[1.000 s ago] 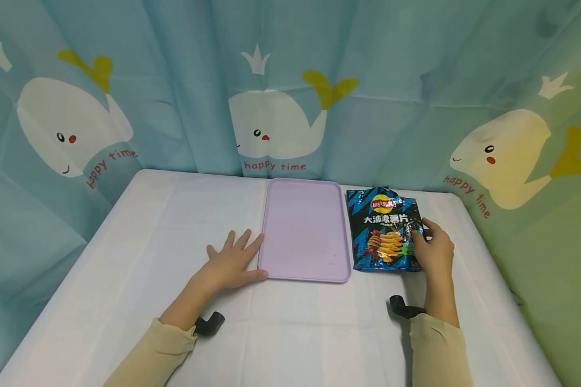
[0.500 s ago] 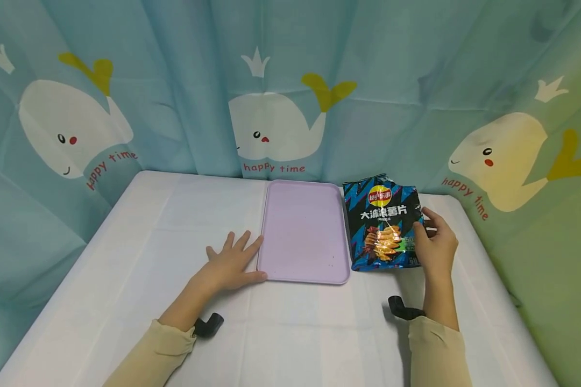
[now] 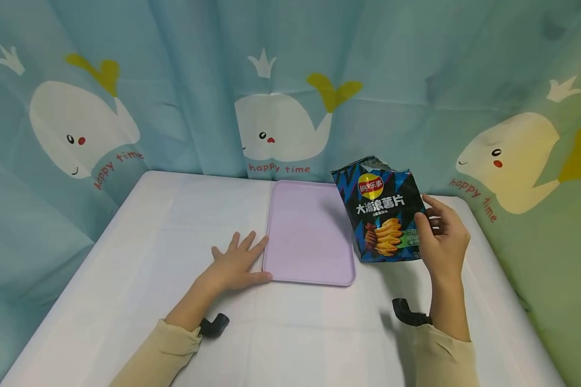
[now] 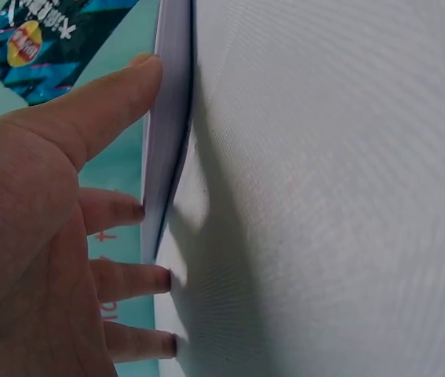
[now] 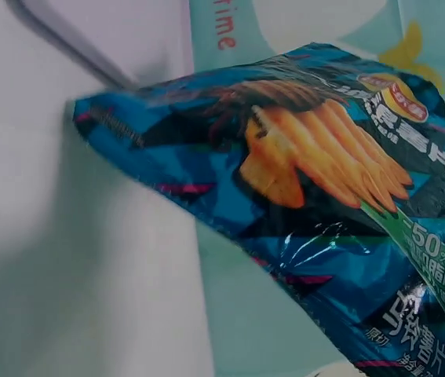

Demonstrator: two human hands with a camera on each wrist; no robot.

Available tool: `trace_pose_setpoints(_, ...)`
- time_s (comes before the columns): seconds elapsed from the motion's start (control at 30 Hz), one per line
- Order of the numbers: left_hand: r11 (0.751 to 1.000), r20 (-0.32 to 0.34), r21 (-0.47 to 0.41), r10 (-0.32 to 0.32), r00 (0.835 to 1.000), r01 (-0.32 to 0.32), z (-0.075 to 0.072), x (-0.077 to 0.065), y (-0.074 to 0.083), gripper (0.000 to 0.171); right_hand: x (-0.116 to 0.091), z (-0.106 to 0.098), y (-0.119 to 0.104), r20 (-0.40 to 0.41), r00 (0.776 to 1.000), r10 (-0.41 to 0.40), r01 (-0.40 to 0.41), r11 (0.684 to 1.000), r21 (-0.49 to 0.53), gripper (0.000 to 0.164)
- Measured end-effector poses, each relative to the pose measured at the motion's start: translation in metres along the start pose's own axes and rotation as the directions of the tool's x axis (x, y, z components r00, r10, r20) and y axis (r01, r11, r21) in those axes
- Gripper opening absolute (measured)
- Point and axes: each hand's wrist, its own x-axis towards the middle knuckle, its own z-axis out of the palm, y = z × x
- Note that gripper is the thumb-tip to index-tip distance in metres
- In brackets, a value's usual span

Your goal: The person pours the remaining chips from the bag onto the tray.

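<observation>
A blue and black Lay's potato chip bag, its top edge torn, tilts to the left above the right side of a lilac tray. My right hand pinches the bag's right edge between thumb and fingers. In the right wrist view the chip bag fills much of the picture, its lower part raised off the table. My left hand has its fingers spread, with thumb and fingertips touching the tray's left edge. The left wrist view shows that hand's thumb against the tray's side wall.
A white cloth covers the table. Behind it and along the sides hangs a blue-green curtain printed with whales. Black curved wrist mounts sit on both wrists, by the sleeves.
The right hand has lifted the chip bag off the table and tipped it leftward, so its upper corner now overlaps the tray. The left hand stays at the tray's edge.
</observation>
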Motion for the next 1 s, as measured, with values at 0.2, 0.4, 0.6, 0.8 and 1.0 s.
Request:
trace_pose_setpoints(0.2,1.000,0.005,0.003,0.000,1.000,0.000,0.003,0.001,0.005,0.092,0.007,-0.001,-0.010,0.041,0.989,-0.144,0.144,0.990,0.001,0.032)
trace_pose_setpoints(0.4,1.000,0.008,0.012,-0.011,1.000,0.011,0.003,0.002,0.005,0.091,0.015,0.001,-0.022,0.114,0.958,-0.265,0.266,0.964,0.009,0.032)
trace_pose_setpoints(0.6,1.000,0.002,0.015,-0.020,1.000,0.019,0.001,0.002,0.004,0.092,0.023,0.006,-0.034,0.214,0.912,-0.350,0.362,0.932,-0.017,0.033)
trace_pose_setpoints(0.8,1.000,0.003,0.011,-0.018,1.000,0.018,0.000,0.002,0.003,0.092,0.031,0.012,-0.047,0.289,0.853,-0.434,0.463,0.886,-0.037,0.032)
trace_pose_setpoints(1.0,0.999,0.008,0.025,-0.029,1.000,0.029,0.001,0.002,0.001,0.092,0.039,0.018,-0.061,0.355,0.798,-0.487,0.536,0.842,-0.051,0.032)
